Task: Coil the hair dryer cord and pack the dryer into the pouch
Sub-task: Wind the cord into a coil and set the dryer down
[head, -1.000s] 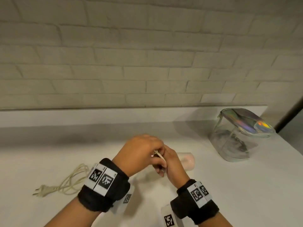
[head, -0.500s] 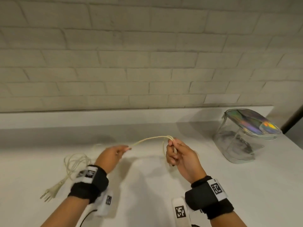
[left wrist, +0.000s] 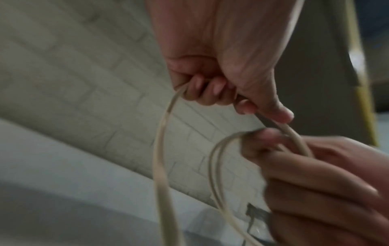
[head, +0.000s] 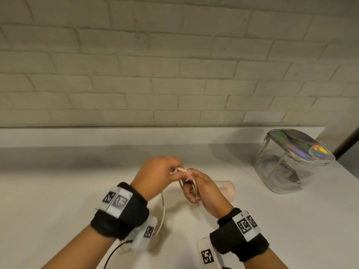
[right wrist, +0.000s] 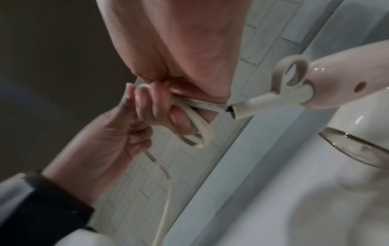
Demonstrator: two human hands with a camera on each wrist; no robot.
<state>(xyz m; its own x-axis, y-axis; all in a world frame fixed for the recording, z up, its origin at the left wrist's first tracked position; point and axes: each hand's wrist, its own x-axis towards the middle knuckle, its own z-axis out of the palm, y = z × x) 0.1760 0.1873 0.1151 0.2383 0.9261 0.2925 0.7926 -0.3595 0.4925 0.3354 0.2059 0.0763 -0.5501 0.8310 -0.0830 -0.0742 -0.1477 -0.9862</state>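
Observation:
Above the white counter (head: 58,200), my two hands meet on the cream cord (head: 163,208) of the hair dryer. My left hand (head: 159,175) pinches a length of cord (left wrist: 294,138) between thumb and fingers. My right hand (head: 202,191) has its fingers curled round several gathered loops (right wrist: 197,131). Slack cord hangs from my left hand (left wrist: 223,83) down towards the counter. The pale pink dryer (head: 227,189) lies behind my right hand (right wrist: 179,58), its handle end and hanging ring (right wrist: 292,73) close to my palm. The clear pouch (head: 287,171) with a holographic top stands at the right.
A pale brick wall (head: 174,74) and a low white ledge (head: 116,135) run along the back of the counter. The counter's right edge falls off past the pouch. A thin black wire (head: 114,251) trails from my left wrist unit.
Half a second ago my hands were apart with the cord stretched between them. My left hand has since swung right to meet my right hand, bringing more cord. The plug has left the view.

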